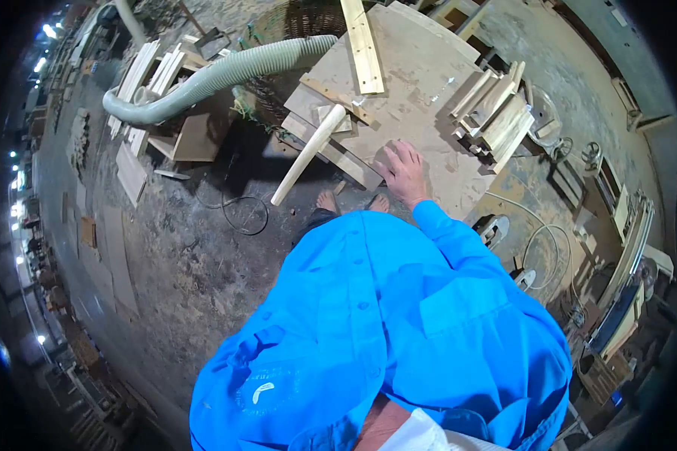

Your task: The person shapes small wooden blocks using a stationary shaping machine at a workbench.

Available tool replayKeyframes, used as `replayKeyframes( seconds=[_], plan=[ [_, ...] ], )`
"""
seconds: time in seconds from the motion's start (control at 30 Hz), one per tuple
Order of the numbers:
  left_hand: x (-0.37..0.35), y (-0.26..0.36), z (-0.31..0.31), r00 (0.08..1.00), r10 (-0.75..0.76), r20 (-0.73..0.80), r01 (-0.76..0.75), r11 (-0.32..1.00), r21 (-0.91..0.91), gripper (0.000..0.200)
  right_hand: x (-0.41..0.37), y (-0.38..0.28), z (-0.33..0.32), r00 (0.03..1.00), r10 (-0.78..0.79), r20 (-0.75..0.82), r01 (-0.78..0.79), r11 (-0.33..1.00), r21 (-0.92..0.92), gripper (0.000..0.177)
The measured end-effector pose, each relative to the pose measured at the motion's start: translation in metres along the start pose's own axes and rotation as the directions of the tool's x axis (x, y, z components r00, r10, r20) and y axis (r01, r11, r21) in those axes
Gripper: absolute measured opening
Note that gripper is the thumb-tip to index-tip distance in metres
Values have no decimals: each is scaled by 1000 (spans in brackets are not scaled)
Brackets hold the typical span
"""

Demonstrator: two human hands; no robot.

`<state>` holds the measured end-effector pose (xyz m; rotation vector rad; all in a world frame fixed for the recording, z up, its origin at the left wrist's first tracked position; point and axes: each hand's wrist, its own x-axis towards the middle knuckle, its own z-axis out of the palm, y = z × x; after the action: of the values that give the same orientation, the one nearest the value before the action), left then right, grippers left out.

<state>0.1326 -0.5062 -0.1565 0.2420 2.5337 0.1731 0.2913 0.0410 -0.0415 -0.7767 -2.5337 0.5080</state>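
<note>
My right hand [404, 171] lies palm down on the dusty worktable [436, 146], fingers stretched out and nothing visible in its grip. Just left of its thumb is the end of a flat wooden board [353, 166] along the table's near edge. A pale, curved wooden piece with a rounded end [308, 154] crosses that edge and sticks out over the floor, apart from the hand. Beyond it lie a small wooden block [334, 119] and a narrow strip [338, 99]. My left hand is out of view.
A light plank with holes [363, 52] lies at the table's far side. Stacked wood pieces [493, 116] sit on its right. A ribbed hose [226, 79] curves past on the left. Cable [553, 240] loops over the floor at right, and another cable [244, 225] lies near my feet.
</note>
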Motion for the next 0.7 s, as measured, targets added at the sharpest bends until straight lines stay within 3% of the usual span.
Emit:
replayKeyframes(
  seconds=[0.13,0.27,0.4,0.47,0.5,0.53,0.57,0.63,0.67,0.7],
  plan=[
    [24,12,-8,977,-171,128,212,854,-475,88,10,-6,1,1000,-11,20,12,999,-47,45],
    [44,30,-20,907,-257,335,419,451,-788,92,5,-7,0,1000,-8,26,10,997,-81,46],
    [90,39,-47,785,-184,591,601,-2,-799,96,-2,-7,8,999,39,25,-34,988,-149,49],
    [146,13,-2,689,-103,717,697,-176,-695,99,-11,0,-3,996,91,1,-89,976,-199,51],
    [152,38,-55,670,-75,738,730,-115,-674,99,-8,1,-2,996,75,42,-65,976,-207,53],
    [143,102,-114,808,-293,511,557,97,-825,102,-7,2,-2,995,61,84,-41,976,-213,54],
    [162,104,-111,812,-268,518,564,135,-815,102,1,-1,5,993,99,63,-82,968,-236,54],
    [283,82,-148,968,-123,219,251,527,-812,89,14,-4,15,999,-5,32,11,982,-189,55],
    [292,73,-140,997,-35,62,70,653,-754,82,22,-4,18,999,-5,32,11,982,-189,55],
    [290,105,-152,995,-24,-97,-59,648,-759,66,24,-5,18,1000,14,28,-8,981,-191,54]
  ],
)
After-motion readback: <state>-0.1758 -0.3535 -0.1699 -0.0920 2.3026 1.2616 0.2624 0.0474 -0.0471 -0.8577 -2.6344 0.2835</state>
